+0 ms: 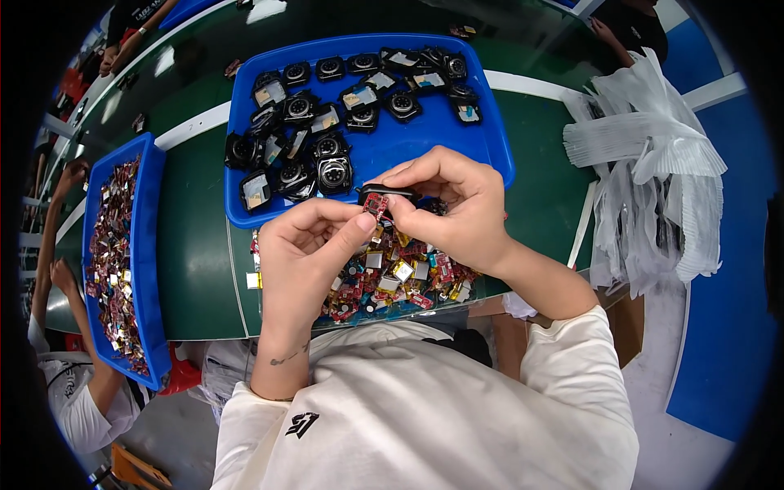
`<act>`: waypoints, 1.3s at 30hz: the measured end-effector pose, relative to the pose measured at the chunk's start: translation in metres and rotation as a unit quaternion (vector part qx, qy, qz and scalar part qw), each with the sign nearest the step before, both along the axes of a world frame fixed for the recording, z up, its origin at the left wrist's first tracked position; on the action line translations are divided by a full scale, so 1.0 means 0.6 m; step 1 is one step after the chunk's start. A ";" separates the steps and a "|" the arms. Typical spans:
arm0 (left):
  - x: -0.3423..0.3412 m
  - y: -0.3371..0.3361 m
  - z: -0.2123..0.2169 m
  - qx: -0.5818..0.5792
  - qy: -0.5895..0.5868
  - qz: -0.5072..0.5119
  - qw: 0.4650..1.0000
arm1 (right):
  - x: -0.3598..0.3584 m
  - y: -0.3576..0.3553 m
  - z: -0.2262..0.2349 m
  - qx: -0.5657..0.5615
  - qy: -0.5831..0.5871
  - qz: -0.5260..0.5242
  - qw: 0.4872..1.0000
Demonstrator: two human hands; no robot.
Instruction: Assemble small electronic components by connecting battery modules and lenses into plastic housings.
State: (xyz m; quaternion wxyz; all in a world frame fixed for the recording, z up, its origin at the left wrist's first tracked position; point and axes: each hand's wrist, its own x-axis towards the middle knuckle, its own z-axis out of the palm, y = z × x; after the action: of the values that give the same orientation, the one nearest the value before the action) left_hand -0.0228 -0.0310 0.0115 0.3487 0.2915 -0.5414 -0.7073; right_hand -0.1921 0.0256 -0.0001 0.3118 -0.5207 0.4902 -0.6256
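Observation:
My left hand pinches a small red circuit board between thumb and fingertips. Close against it, my right hand grips a black watch-like casing, mostly covered by the fingers. Whether the board is still joined to the casing I cannot tell. Beneath both hands lies a heap of small red circuit boards and silver battery cells at the table's near edge. Just beyond them, a wide blue tray holds many black casings, some round-backed, some with pale inner faces.
A second blue bin on the left is full of red boards and cells. White ribbed plastic packing is piled on the right. Other people's arms reach in at the left; another person stands far right.

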 end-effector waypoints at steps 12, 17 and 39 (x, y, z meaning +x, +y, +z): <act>0.002 0.005 -0.004 -0.027 -0.037 0.071 0.996 | -0.003 0.007 0.019 0.041 -0.011 0.096 0.994; 0.010 0.003 -0.015 -0.067 -0.068 0.067 0.993 | -0.016 -0.001 0.041 0.104 0.090 0.152 0.979; 0.073 -0.012 -0.016 -0.224 -0.199 0.104 0.949 | -0.547 -0.158 -0.070 0.271 0.067 -0.534 0.798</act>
State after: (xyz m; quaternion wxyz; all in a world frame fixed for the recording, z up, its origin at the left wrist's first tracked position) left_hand 0.0207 -0.0382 0.0019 0.3617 0.3952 -0.7108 -0.4559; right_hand -0.5200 -0.0690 -0.0423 0.0231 -0.1109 0.8598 -0.4979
